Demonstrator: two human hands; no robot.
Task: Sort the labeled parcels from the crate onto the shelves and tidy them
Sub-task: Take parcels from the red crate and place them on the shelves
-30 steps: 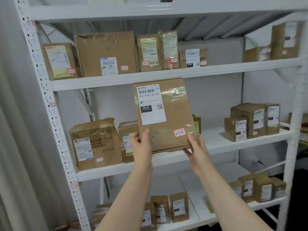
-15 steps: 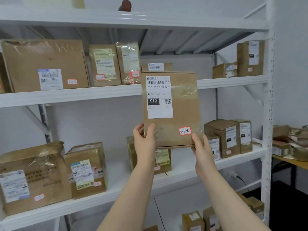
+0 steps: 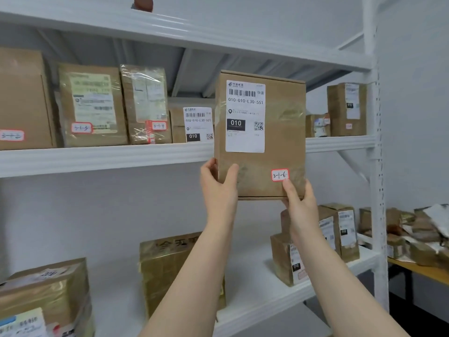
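Since the cardboard parcel [image 3: 267, 142] bears a red-bordered sticker [image 3: 280, 175] that reads 3-1-6, I judge the step in hand to be seating it on the shelf board [image 3: 97, 159], in the row with stickers of the same kind. The parcel hangs upright in the air in front of that board's front edge. Its bottom is below the board and its top well above, and it rests on nothing.

My left hand [image 3: 218, 188] grips the lower left corner, thumb flat on the front face and fingers curled round the side. My right hand [image 3: 297, 203] pinches the lower right corner, with the thumb just under the sticker and the fingers hidden behind.

On the board, the 010-labelled parcel [image 3: 194, 125] stands just left of the held one, and two small parcels [image 3: 317, 125] show just right of it. The slot between is hidden, so I cannot tell its width.

To do this well, I would lift until the bottom clears the board's lip. I would keep the label facing out, slide it straight back, and release only once it stands flat.
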